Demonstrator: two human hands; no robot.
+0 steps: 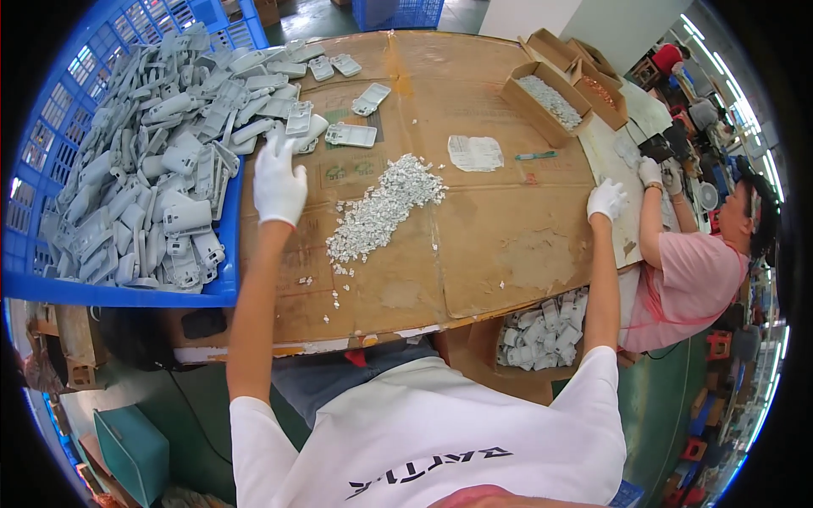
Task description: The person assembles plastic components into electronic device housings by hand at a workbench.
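Note:
My left hand (279,182), in a white glove, reaches over the cardboard-covered table beside the heap of grey plastic casings (174,157). Its fingers are stretched and apart, tips near a loose casing (298,118) at the heap's edge; I see nothing held. My right hand (606,200), gloved too, lies on the table's right side with its fingers apart and nothing visible in them. Between the hands, closer to the left one, spreads a pile of small whitish parts (385,207). Single casings (351,135) lie beyond the pile.
A blue crate (169,294) holds the heap at left. Cardboard boxes (555,127) of small parts stand far right, near a paper slip (475,154) and a pen (535,156). Below the front edge sits a box of white pieces (542,334). A co-worker (694,271) sits at right.

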